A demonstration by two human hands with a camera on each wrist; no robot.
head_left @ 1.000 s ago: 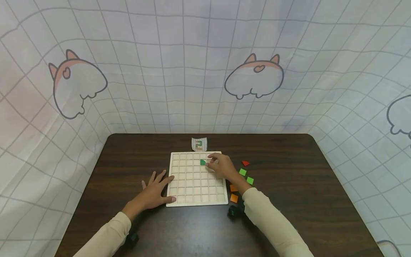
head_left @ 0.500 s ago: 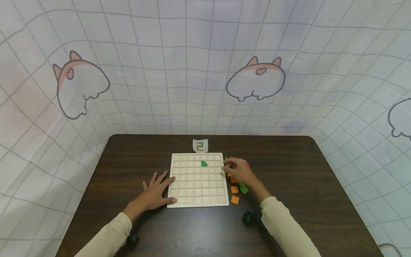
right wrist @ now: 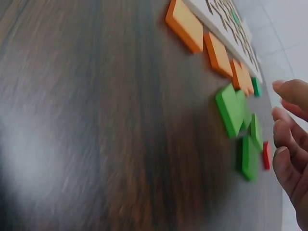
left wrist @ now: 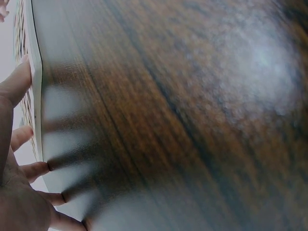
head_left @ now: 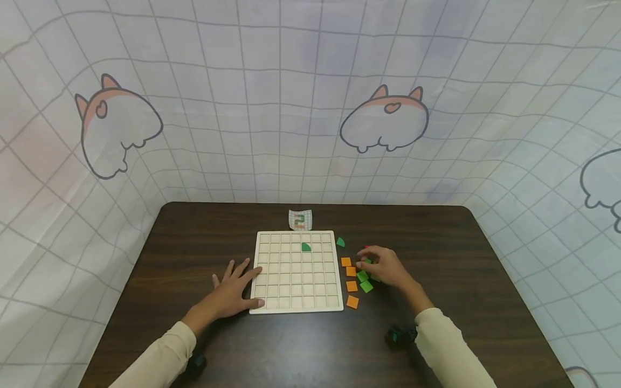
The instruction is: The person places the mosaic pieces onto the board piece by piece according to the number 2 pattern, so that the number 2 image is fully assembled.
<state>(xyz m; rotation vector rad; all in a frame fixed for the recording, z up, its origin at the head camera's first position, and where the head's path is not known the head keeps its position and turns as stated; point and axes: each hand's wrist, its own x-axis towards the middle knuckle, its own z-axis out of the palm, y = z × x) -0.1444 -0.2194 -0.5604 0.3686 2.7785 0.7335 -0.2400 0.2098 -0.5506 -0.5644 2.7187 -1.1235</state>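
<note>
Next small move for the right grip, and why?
Probably lower the right grip and pinch a light green square: the right grip hovers near such squares with nothing visible in it, and the board holds just one dark green piece.

Dark table (head_left: 291, 350): pale grid board (head_left: 296, 276), orange tiles (head_left: 351, 286), green tiles (head_left: 366, 286), card (head_left: 300, 220).

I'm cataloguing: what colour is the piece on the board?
The piece is green, best in head view.

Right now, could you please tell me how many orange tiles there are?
4, in a rough column right of the board: the farthest tile, a second tile just nearer, a third tile, and the nearest tile. None seems hidden.
</note>
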